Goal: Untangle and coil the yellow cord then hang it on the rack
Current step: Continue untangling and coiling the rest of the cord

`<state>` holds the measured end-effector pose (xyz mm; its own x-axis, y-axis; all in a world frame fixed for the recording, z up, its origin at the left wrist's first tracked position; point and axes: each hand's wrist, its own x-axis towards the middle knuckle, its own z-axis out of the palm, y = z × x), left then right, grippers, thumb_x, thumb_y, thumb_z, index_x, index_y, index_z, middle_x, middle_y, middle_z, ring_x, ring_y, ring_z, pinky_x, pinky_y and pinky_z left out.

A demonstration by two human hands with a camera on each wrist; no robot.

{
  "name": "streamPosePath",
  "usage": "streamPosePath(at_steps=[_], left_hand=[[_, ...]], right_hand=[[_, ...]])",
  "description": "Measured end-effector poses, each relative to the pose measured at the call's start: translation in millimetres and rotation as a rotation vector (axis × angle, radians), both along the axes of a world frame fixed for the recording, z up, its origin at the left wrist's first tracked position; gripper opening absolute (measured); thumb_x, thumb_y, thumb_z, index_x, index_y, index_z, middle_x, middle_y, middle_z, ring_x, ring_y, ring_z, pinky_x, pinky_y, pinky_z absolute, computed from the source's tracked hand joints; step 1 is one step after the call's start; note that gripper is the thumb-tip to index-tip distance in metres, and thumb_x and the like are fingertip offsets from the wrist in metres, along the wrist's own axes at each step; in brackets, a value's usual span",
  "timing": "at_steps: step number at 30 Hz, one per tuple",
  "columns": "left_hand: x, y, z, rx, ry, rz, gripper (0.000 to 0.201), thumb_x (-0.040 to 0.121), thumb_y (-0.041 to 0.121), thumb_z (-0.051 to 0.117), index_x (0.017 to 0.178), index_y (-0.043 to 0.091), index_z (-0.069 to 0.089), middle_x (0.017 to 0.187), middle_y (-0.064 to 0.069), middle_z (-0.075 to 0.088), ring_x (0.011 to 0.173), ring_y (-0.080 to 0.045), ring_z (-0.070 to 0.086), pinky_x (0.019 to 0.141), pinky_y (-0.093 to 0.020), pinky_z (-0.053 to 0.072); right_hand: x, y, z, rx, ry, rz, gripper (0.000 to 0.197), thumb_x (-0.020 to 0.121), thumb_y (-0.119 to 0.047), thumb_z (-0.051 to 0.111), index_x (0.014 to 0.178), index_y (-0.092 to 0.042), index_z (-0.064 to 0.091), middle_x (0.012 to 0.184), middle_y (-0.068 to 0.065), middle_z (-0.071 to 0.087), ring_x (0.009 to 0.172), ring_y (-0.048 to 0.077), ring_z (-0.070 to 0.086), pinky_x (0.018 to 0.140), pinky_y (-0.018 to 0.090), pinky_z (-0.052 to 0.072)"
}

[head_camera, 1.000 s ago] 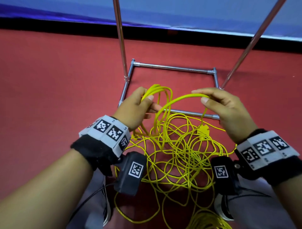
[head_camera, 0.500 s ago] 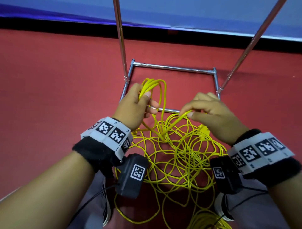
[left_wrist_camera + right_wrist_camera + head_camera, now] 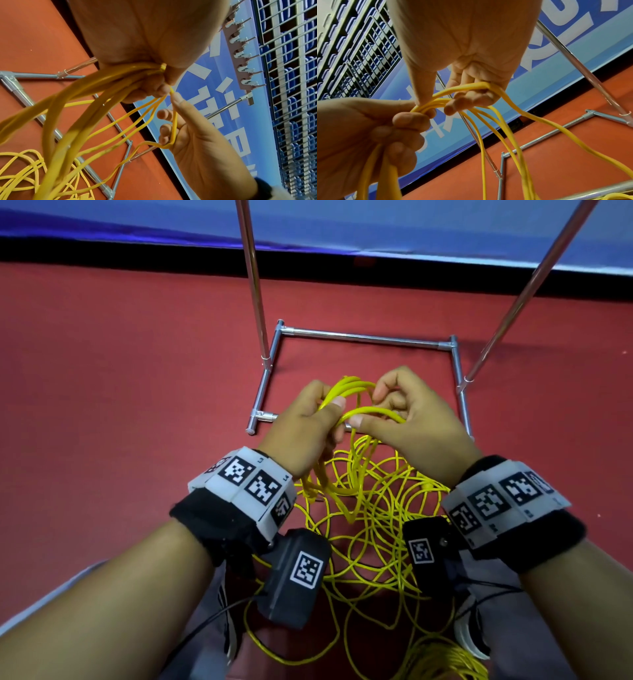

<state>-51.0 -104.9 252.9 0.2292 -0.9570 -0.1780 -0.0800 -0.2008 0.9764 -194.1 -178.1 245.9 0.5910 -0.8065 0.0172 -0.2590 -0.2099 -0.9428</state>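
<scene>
**Another loop comes home to the bundle**

Right hand swings in from the right and now meets the left hand above the rack's base frame; a second ago the two were well apart with a loop stretched between them. That reads as one more turn being handed onto the coil, so coiling is under way but far from done.

Biggest thing first: the red floor is open to the left and right of the work, plenty of room to draw slack sideways. The rack stands just beyond the hands, its two uprights rising on either side, its near bar directly under the knuckles, an edge for loops to snag on. The left wrist view shows its row of hooks up high.

The yellow cord mostly lies in a loose tangle on the floor between the forearms, trailing towards the near edge. The left hand clenches several gathered turns; the right hand pinches one strand between thumb and fingers, touching the bundle.

Next pull, by my judgement, wants to go up and away from that bar.
</scene>
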Motion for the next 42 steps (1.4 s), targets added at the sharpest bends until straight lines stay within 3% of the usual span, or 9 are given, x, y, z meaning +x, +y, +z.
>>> streamPosePath(at_steps=[2, 6, 12, 17, 24, 31, 34, 39, 42], left_hand=[[1.9, -1.0, 2.5, 0.014, 0.026, 0.014, 0.02, 0.101, 0.016, 0.04, 0.081, 0.018, 0.041, 0.049, 0.009, 0.044, 0.043, -0.01, 0.032, 0.049, -0.026, 0.032], [4.8, -3.7, 8.0, 0.061, 0.133, 0.03, 0.023, 0.101, 0.015, 0.038, 0.079, 0.018, 0.036, 0.045, 0.01, 0.037, 0.039, -0.007, 0.024, 0.043, -0.019, 0.025], [4.7, -3.0, 12.3, 0.084, 0.235, 0.024, 0.026, 0.101, 0.015, 0.037, 0.075, 0.018, 0.036, 0.045, 0.007, 0.036, 0.037, -0.006, 0.021, 0.042, -0.017, 0.022], [5.7, -0.8, 9.1, 0.068, 0.217, 0.007, 0.023, 0.096, 0.006, 0.037, 0.074, 0.012, 0.041, 0.044, -0.001, 0.047, 0.034, -0.011, 0.031, 0.042, -0.021, 0.03], [4.9, 1.4, 5.8, 0.124, 0.167, -0.038, 0.022, 0.096, 0.009, 0.038, 0.075, 0.013, 0.042, 0.044, 0.002, 0.04, 0.036, -0.01, 0.028, 0.043, -0.018, 0.026], [0.3, 0.2, 9.0, 0.147, 0.15, -0.106, 0.027, 0.1, 0.032, 0.039, 0.078, 0.018, 0.041, 0.046, 0.009, 0.035, 0.04, -0.008, 0.025, 0.042, -0.019, 0.023], [-2.0, -0.5, 9.0, 0.14, 0.084, -0.11, 0.024, 0.1, 0.023, 0.043, 0.077, 0.016, 0.041, 0.046, 0.011, 0.034, 0.04, -0.006, 0.024, 0.039, -0.017, 0.022], [-0.3, -1.4, 10.4, 0.137, 0.104, -0.105, 0.026, 0.101, 0.019, 0.041, 0.074, 0.016, 0.039, 0.042, 0.012, 0.034, 0.037, -0.004, 0.024, 0.038, -0.016, 0.023], [1.6, -0.1, 11.5, 0.14, 0.132, -0.094, 0.027, 0.101, 0.018, 0.04, 0.074, 0.017, 0.038, 0.043, 0.012, 0.032, 0.036, -0.004, 0.023, 0.039, -0.016, 0.021]], right_hand=[[-2.6, -1.5, 1.2, 0.03, 0.007, 0.02, 0.022, 0.085, -0.015, 0.068, 0.088, -0.023, 0.048, 0.071, 0.008, 0.061, 0.067, 0.023, 0.054, 0.063, 0.038, 0.044], [-17.0, -9.7, 5.0, 0.037, 0.012, 0.05, 0.018, 0.093, -0.005, 0.054, 0.088, -0.022, 0.055, 0.069, -0.005, 0.065, 0.074, 0.012, 0.058, 0.073, 0.021, 0.044], [-24.2, -9.9, 6.6, -0.056, -0.024, 0.031, 0.02, 0.093, -0.009, 0.056, 0.085, -0.027, 0.061, 0.066, -0.003, 0.054, 0.063, 0.013, 0.045, 0.058, 0.016, 0.038], [-19.8, -9.7, 12.3, -0.123, -0.071, 0.015, 0.016, 0.088, -0.014, 0.057, 0.084, -0.029, 0.062, 0.068, -0.005, 0.057, 0.068, 0.016, 0.052, 0.065, 0.025, 0.043], [-13.5, -2.7, 11.0, -0.175, 0.005, 0.051, 0.019, 0.09, -0.009, 0.059, 0.085, -0.028, 0.063, 0.067, -0.01, 0.059, 0.065, -0.002, 0.053, 0.065, 0.015, 0.042], [-10.4, -1.6, 10.7, -0.196, -0.009, -0.021, 0.014, 0.088, -0.021, 0.058, 0.081, -0.031, 0.063, 0.067, -0.009, 0.061, 0.065, 0.008, 0.055, 0.062, 0.03, 0.045], [-10.5, -4.2, 7.1, -0.163, -0.018, -0.058, 0.011, 0.087, -0.021, 0.061, 0.08, -0.03, 0.063, 0.066, -0.006, 0.06, 0.056, 0.012, 0.052, 0.054, 0.035, 0.043], [-22.5, -8.9, -4.8, -0.125, 0.048, -0.022, 0.012, 0.094, -0.029, 0.049, 0.091, -0.031, 0.06, 0.08, -0.003, 0.068, 0.081, 0.037, 0.061, 0.077, 0.048, 0.049], [-27.8, -9.1, -10.8, -0.129, 0.114, 0.027, 0.016, 0.096, -0.03, 0.044, 0.098, -0.037, 0.058, 0.097, 0.0, 0.068, 0.096, 0.029, 0.06, 0.088, 0.042, 0.045]])
